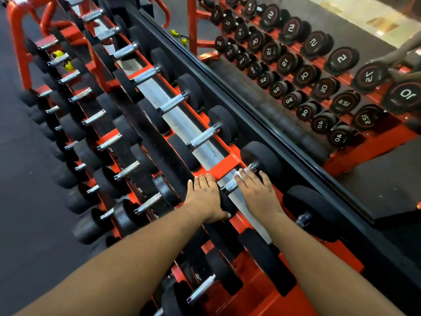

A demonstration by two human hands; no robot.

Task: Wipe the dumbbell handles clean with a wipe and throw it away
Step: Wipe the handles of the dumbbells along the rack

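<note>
Our right hand (257, 190) presses a white wipe (240, 174) with fingers spread over the far end of a dumbbell handle (234, 183). The handle runs diagonally from near-left to far-right. Our left hand (206, 197) lies flat on the near weight head (227, 201), steadying it; bare handle lies between them.

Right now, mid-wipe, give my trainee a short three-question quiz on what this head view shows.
1. True or false: the right hand presses the white wipe on the dumbbell handle.
2. The left hand rests on: A) the floor B) that dumbbell's near head C) the mirror
3. Fill in: the rack frame is painted ___.

Key: 1 true; 2 B; 3 red.
</note>
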